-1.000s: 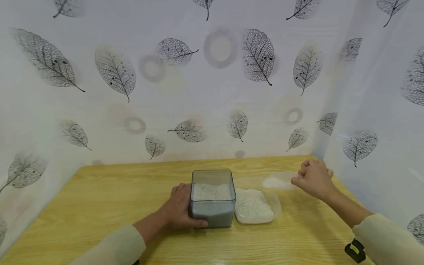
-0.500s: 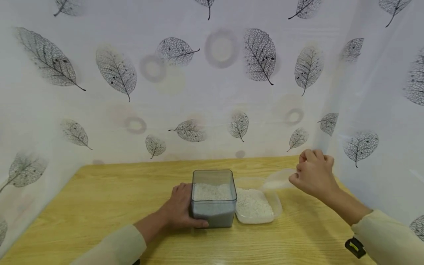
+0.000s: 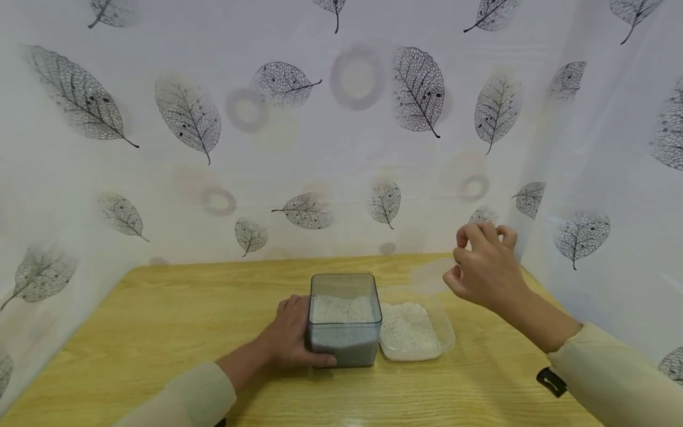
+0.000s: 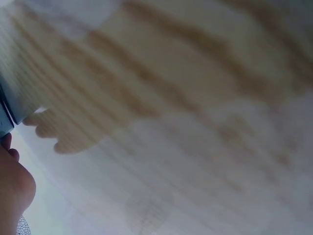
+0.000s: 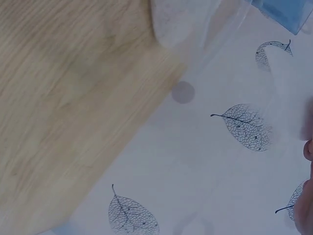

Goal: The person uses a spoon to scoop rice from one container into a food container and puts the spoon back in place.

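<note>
In the head view my left hand [image 3: 290, 335] grips the left side of a square, see-through grey container [image 3: 344, 344], thumb along its front. White grains that look like rice [image 3: 341, 308] lie inside it. The left wrist view catches only part of that hand [image 4: 14, 183] and a corner of the container [image 4: 6, 110]. Touching or close on its right is a shallow clear plastic tub [image 3: 445, 332] with more white grains [image 3: 408, 329]. My right hand [image 3: 488, 267], fingers curled, pinches a thin translucent plastic piece [image 3: 429, 277] raised behind the tub. Its exact kind is unclear.
The wood-grain table [image 3: 187, 320] reaches back to a white curtain [image 3: 341, 160] printed with leaves, which also closes in both sides. A small black device [image 3: 551, 382] sits at the right sleeve [image 3: 603, 362].
My right hand has risen and moved left, bringing the translucent piece from low over the table, with white grains visible on it, to above the tub's back. The left hand stays put.
</note>
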`<state>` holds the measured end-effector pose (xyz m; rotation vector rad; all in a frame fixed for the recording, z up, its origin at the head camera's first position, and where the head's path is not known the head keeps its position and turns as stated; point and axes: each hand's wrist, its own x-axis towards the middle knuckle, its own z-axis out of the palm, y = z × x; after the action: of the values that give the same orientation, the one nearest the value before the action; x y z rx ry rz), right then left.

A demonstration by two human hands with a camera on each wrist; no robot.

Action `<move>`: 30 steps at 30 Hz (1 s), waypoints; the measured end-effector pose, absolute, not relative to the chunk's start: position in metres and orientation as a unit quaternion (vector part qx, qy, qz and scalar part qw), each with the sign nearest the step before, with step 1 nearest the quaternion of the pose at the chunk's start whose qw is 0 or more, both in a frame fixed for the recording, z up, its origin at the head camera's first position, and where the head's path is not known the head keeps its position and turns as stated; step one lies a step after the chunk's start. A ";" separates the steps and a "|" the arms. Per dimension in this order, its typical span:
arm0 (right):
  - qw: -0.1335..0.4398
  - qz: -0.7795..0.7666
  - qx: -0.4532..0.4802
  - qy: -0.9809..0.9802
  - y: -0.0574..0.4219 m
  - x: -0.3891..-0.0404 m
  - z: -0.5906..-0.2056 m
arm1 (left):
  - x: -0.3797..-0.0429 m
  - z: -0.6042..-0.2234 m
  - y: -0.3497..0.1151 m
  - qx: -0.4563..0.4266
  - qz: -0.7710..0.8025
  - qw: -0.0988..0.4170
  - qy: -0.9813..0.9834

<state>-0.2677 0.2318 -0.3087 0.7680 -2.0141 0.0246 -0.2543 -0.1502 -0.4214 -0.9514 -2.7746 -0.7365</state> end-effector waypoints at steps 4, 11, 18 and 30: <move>0.494 0.048 0.332 -0.802 0.212 -0.271 -0.299 | -0.254 -0.423 -0.151 -0.317 -0.249 0.059 -0.913; 0.497 0.089 0.360 -0.785 0.173 -0.271 -0.288 | -0.254 -0.423 -0.151 -0.317 -0.247 0.063 -0.914; 0.462 0.036 0.381 -0.800 0.135 -0.269 -0.291 | -0.256 -0.425 -0.151 -0.318 -0.243 0.064 -0.914; 0.402 -0.089 0.439 -0.799 0.084 -0.266 -0.305 | -0.256 -0.425 -0.150 -0.310 -0.247 0.061 -0.916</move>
<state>-0.2662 0.0844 -0.3045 1.1104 -2.0190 -0.2248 -0.2558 -0.1500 -0.4248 -0.9383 -2.7700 -0.7484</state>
